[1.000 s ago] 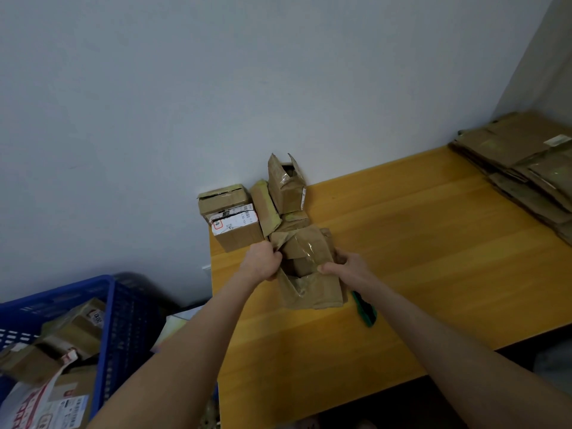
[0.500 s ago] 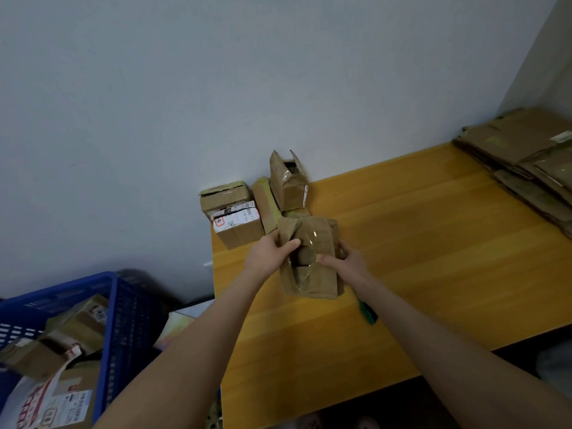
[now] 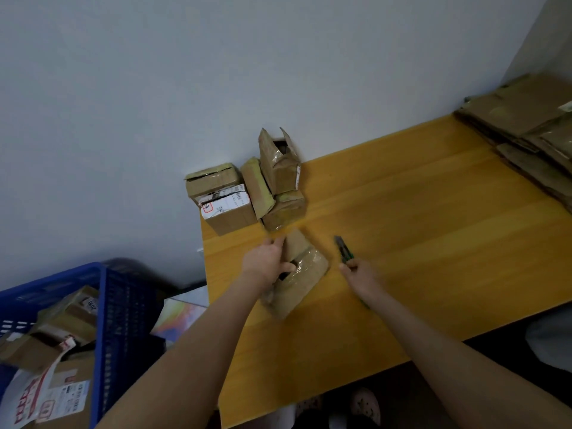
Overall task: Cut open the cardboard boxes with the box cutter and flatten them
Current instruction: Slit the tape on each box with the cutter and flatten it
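A small taped cardboard box, partly crushed, lies on the yellow wooden table. My left hand holds it at its left side, thumb at a dark opening in the box. My right hand grips the green box cutter, whose blade end points away from me, a short way right of the box. Several unopened and half-opened boxes stand against the wall at the table's far left corner.
A stack of flattened cardboard lies at the table's far right. A blue plastic crate holding parcels stands on the floor to the left. Slippered feet show below the table's near edge.
Both hands were on the box; now my right hand has let go of it and picked up the green cutter. The box has turned and lies flatter under my left hand.
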The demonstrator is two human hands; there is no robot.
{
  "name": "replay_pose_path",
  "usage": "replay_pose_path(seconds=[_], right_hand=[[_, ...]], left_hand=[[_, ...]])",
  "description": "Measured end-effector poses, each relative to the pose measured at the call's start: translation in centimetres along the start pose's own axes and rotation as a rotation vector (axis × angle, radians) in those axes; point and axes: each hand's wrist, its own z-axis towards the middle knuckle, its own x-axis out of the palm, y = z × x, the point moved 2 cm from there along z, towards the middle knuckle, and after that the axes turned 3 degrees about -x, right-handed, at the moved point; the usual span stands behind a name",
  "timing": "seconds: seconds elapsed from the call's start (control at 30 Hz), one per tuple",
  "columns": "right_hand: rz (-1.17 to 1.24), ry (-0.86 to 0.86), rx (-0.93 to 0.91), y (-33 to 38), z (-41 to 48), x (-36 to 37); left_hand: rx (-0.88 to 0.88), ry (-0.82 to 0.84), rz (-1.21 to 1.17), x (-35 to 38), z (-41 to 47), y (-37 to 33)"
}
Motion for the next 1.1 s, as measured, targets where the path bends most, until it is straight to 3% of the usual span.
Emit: replay_pose_path(seconds=[0.1,0.3,0.57,0.7,1.1], right_hand=[[-0.266,-0.013,0.046,-2.0,0.6,0.3],[-0.406,-0.041,0.099,-2.9,2.5,1.4],[-0.072,-0.025,0.018,-2.0,2.8,1.0],[-0.124,-0.038,-0.156,-1.5,0.8,-0.6],[-0.209,0.017,-0.238,-2.1,-0.9,-2.6]], left_hand=[[0.035,0.048,-0.072,2.3,0.1,0.0],[0.006,0.133,0.084,4.7,-0.2,-0.6],[0.100,0.092,0.270,3.9,1.1,-0.5],[0.082,0.141,0.248,3.2,1.3,-0.6],[0.080,0.163,0.207,3.1,1.4,-0.6]])
